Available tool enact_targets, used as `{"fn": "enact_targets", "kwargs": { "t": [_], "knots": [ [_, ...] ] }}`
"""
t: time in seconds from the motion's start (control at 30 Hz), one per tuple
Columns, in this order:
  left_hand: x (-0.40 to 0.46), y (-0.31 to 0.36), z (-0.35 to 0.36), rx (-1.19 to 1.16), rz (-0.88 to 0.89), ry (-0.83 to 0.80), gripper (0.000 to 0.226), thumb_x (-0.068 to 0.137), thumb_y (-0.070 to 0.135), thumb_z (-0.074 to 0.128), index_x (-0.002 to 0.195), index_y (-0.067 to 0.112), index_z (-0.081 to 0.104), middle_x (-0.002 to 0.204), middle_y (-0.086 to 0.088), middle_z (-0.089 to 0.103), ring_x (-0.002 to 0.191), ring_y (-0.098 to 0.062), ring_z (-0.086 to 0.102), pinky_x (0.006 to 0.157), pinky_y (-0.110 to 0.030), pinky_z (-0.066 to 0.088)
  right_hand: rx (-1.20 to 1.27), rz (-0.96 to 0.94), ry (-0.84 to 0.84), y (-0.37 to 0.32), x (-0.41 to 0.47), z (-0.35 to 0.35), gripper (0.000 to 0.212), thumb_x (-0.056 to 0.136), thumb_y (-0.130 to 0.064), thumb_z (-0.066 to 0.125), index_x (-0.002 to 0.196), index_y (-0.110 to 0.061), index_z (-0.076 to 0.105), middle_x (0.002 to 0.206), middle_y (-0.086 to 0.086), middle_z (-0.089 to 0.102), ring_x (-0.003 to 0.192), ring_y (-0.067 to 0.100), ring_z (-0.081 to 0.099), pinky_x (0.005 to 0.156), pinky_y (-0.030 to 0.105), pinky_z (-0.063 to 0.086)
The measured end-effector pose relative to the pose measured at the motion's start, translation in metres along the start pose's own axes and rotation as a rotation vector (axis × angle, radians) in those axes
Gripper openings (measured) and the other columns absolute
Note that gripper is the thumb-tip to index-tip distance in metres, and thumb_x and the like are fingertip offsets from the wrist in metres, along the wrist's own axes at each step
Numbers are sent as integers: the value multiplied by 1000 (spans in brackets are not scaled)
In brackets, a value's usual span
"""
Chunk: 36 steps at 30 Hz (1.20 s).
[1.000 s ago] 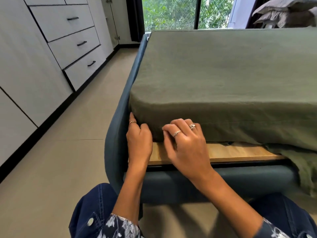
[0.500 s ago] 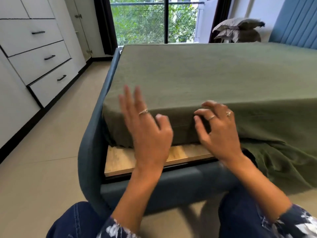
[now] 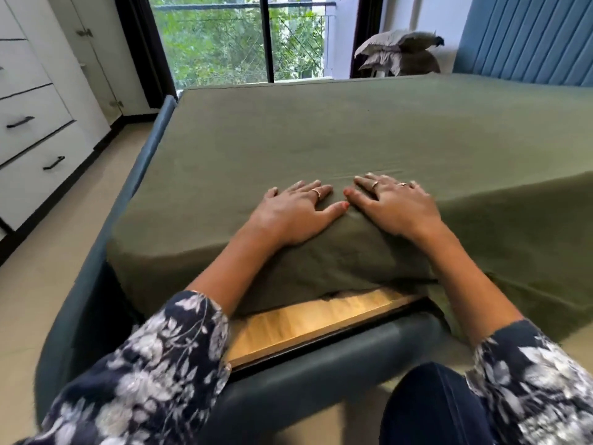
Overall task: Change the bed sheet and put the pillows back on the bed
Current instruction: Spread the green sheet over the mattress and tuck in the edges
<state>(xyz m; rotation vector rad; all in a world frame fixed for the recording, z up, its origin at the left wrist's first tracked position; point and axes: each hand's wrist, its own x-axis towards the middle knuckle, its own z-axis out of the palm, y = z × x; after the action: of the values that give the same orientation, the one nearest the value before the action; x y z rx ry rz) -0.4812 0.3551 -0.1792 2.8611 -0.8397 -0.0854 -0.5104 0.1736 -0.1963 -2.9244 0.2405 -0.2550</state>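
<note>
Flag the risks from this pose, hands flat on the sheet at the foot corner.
1. Both hands, left and right, press flat on the sheet; sliding them could drag the tucked corner out again.
2. On the right the sheet hangs loose over the frame toward the floor, so that side may stay untucked.
3. The wooden base shows under the mattress edge; fingers could get pinched there when tucking.

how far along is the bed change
Done: the green sheet covers the mattress top. In hand: left hand and right hand press flat near the foot edge. Left: sheet hangs untucked at right; pillows sit off the bed.
</note>
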Motion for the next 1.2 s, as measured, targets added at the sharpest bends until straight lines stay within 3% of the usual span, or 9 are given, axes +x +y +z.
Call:
{"fn": "enact_targets", "kwargs": {
  "t": [0.7, 0.77, 0.83, 0.93, 1.0, 1.07, 1.2],
  "knots": [
    [-1, -1, -3, 57, 18, -79, 67, 89, 70, 11, 151, 43, 8, 159, 22, 3, 146, -2, 1, 120, -37, 3, 11, -23, 4, 1, 0, 2, 67, 89, -72, 20, 147, -40, 28, 157, -13, 20, 145, 8, 16, 118, 42, 9],
    [-2, 1, -5, 56, 12, -93, 70, 87, 71, 10, 151, 44, 8, 158, 22, 4, 146, -2, 2, 120, -37, 4, 35, -36, 71, 0, -3, 2, 65, 90, -71, 24, 144, -38, 36, 154, -10, 30, 143, 11, 25, 117, 42, 15],
    [-4, 3, -7, 46, 7, -100, 79, 78, 75, 6, 151, 44, 8, 158, 22, 4, 146, -2, 2, 120, -36, 4, 177, -106, 241, 2, -12, 3, 57, 92, -66, 33, 139, -34, 46, 147, -9, 43, 135, 14, 40, 110, 37, 28],
    [-7, 2, -9, 19, 4, -95, 83, 76, 79, 9, 151, 44, 11, 158, 22, 7, 146, -2, 3, 119, -36, 5, 637, -312, 554, 16, -45, 5, 39, 95, -36, 54, 129, -18, 54, 138, -2, 51, 126, 10, 47, 104, 28, 39],
    [-7, 2, -8, 20, 12, -75, 81, 80, 83, 12, 151, 43, 14, 158, 20, 10, 146, -2, 5, 120, -36, 6, 696, -293, 697, 43, -77, 18, 35, 93, -20, 59, 125, -5, 55, 130, 8, 52, 125, 15, 46, 105, 28, 37],
    [-7, 1, -8, 10, 19, -39, 80, 78, 75, 13, 150, 42, 19, 158, 18, 15, 146, -4, 10, 120, -35, 8, 571, -158, 697, 75, -111, 42, 44, 90, -30, 63, 124, -4, 53, 129, 12, 50, 125, 21, 45, 107, 35, 35],
    [-9, 2, -4, -54, 53, 90, 81, 77, 78, 21, 146, 38, 34, 153, 14, 32, 141, -12, 30, 112, -29, 20, 267, 72, 378, 113, -157, 82, 82, 73, -73, 51, 130, -14, 43, 134, 14, 42, 124, 31, 41, 100, 49, 39]
  ]
}}
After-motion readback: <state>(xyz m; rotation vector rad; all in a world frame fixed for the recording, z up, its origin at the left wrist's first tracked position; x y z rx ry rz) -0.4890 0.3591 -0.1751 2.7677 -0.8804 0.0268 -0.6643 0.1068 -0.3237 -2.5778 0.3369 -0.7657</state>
